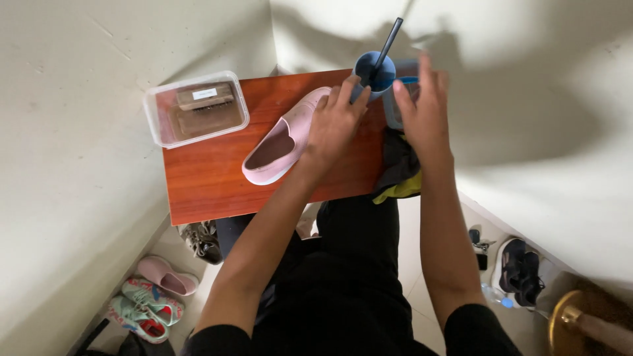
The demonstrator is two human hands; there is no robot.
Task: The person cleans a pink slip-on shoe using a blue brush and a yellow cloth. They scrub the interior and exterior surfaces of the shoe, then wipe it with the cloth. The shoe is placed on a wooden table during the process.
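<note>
Pink slip-on shoe [280,142] lies on the wooden tabletop [211,178], its toe under the left hand [333,125], whose fingers curl loosely over it and reach the blue cup [374,71]. A dark stick [386,46] stands tilted in that cup, so a nudge could tip it over. The right hand [425,112] is open and flat, fingertips against a clear container [395,105] above a dark cloth [399,165]; whether that grip has closed I cannot tell.

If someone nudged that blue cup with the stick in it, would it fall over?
Probably fairly easily. The cup looks small, and the long stick leans out well above its rim, so it seems top-heavy. It also stands near the table edge.
</note>
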